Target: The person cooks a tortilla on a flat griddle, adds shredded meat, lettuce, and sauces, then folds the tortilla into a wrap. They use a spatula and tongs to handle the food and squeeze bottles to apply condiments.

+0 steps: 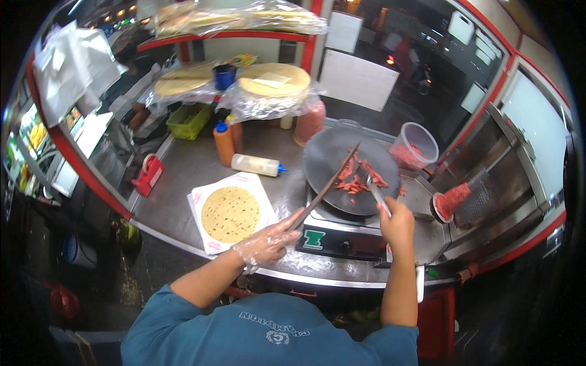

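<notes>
My left hand (270, 240), in a clear plastic glove, holds a long dark stick-like utensil (322, 192) whose far end reaches over the wok (320, 151). Bare, my right hand (397, 222) grips a metal utensil (377, 194), perhaps tongs or a spoon, with its tip among the reddish shredded meat (355, 183) in the wok. The wok stands on a gas stove (341, 242). Left of the stove, a round flatbread (230, 214) lies on white printed paper (201, 238), near my left hand.
Beyond the flatbread are a lying white squeeze bottle (255, 164) and an upright orange one (223, 146). A tape dispenser (149, 175) sits left. Stacked flatbreads (274, 80) rest on a shelf. Right of the wok are a plastic tub (412, 146) and meat on a vertical spit (451, 201).
</notes>
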